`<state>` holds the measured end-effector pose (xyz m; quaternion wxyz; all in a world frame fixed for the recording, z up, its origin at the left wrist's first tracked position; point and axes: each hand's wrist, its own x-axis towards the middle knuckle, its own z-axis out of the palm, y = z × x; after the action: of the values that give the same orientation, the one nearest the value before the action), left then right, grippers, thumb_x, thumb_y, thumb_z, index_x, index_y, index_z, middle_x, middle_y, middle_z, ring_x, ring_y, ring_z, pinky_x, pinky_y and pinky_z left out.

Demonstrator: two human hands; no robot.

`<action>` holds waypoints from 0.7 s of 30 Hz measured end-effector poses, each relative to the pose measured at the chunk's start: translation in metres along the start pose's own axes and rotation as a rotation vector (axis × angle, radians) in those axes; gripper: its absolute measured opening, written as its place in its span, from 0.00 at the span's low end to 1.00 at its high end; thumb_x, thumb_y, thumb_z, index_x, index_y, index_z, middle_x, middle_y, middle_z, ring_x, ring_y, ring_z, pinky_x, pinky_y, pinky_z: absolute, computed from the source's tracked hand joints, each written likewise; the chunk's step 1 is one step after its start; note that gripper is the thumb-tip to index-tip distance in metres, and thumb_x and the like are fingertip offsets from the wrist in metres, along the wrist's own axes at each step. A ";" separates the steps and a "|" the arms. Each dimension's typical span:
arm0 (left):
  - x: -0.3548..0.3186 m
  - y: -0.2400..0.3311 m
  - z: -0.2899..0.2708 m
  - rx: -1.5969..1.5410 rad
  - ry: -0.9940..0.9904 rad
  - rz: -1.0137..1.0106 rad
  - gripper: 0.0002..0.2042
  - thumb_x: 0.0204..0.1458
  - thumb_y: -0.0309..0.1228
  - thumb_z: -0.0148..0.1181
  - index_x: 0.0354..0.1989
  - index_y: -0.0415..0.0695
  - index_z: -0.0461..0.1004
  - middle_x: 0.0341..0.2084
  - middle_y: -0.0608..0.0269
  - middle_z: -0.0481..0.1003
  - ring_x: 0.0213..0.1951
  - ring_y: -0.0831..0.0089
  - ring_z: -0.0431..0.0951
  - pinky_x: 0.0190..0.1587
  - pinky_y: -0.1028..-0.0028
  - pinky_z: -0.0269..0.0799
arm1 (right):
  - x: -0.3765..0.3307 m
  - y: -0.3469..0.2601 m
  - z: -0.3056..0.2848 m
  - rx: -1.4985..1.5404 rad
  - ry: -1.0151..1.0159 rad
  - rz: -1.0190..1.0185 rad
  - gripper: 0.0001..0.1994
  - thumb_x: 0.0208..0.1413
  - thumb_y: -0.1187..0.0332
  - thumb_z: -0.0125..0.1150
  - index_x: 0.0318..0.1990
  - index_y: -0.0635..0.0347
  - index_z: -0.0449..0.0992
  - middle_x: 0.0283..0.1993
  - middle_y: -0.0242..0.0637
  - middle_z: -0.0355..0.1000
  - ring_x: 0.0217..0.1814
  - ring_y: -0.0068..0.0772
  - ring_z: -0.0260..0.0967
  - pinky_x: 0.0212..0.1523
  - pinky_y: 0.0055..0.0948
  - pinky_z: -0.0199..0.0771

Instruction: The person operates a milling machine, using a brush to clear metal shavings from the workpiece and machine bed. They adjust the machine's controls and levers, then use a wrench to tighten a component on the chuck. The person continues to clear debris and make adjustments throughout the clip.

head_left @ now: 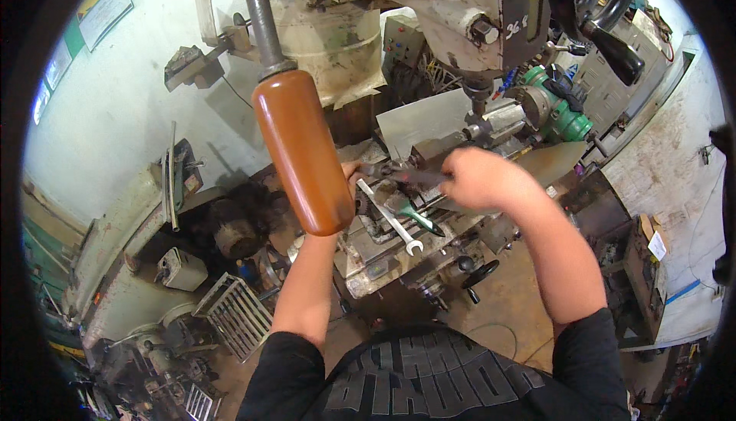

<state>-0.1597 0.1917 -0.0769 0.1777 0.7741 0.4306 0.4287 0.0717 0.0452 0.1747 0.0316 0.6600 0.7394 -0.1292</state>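
My right hand is closed in a fist round the end of a dark, long-handled tool, smeared by motion; its exact kind does not show. The tool reaches left toward a metal workpiece or fixture on the milling machine's table. My left hand is beside the tool's far end, mostly hidden behind a brown lever handle, so its grip cannot be made out. Just below the hands, a silver wrench lies slantwise on the table. Next to it rests a brush with a green handle.
The machine's head with its spindle hangs above the table. A green dividing head with a chuck sits at the far right. Handwheels jut from the table's front. A metal crate stands on the floor at left.
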 end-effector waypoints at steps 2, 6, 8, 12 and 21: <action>0.010 0.014 0.017 -0.059 -0.058 -0.108 0.12 0.57 0.28 0.64 0.50 0.42 0.81 0.45 0.48 0.81 0.49 0.48 0.80 0.51 0.60 0.75 | 0.012 -0.007 -0.024 -0.174 -0.039 0.087 0.16 0.54 0.60 0.63 0.40 0.64 0.85 0.40 0.54 0.81 0.47 0.53 0.80 0.51 0.47 0.79; 0.020 0.021 0.049 -0.071 -0.104 -0.118 0.11 0.58 0.25 0.63 0.49 0.40 0.81 0.44 0.46 0.81 0.47 0.47 0.81 0.50 0.60 0.75 | 0.031 -0.021 -0.049 -0.313 -0.290 0.222 0.14 0.50 0.70 0.65 0.44 0.63 0.85 0.48 0.53 0.81 0.51 0.50 0.81 0.51 0.46 0.80; 0.022 0.017 0.061 -0.146 -0.153 -0.157 0.12 0.58 0.24 0.62 0.49 0.40 0.81 0.43 0.46 0.82 0.46 0.49 0.82 0.50 0.62 0.75 | 0.034 -0.027 -0.051 -0.297 -0.230 0.231 0.15 0.49 0.73 0.66 0.46 0.63 0.85 0.50 0.51 0.81 0.52 0.48 0.82 0.52 0.44 0.80; 0.022 0.011 0.076 -0.290 -0.155 -0.193 0.15 0.56 0.20 0.60 0.52 0.40 0.80 0.44 0.43 0.81 0.47 0.51 0.83 0.52 0.63 0.76 | 0.040 -0.030 -0.054 -0.353 -0.163 0.207 0.14 0.51 0.72 0.64 0.45 0.64 0.85 0.50 0.49 0.82 0.51 0.48 0.82 0.51 0.44 0.81; 0.016 0.011 0.088 -0.433 -0.078 -0.293 0.15 0.58 0.17 0.57 0.52 0.42 0.81 0.43 0.49 0.83 0.44 0.60 0.84 0.50 0.69 0.75 | 0.013 0.003 -0.011 -0.232 0.205 -0.002 0.10 0.54 0.65 0.64 0.37 0.62 0.81 0.36 0.51 0.80 0.44 0.54 0.79 0.49 0.48 0.79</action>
<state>-0.0783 0.2072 -0.1118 0.4159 0.6634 0.4293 0.4502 0.0740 0.0601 0.1821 0.0318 0.6608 0.7495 0.0250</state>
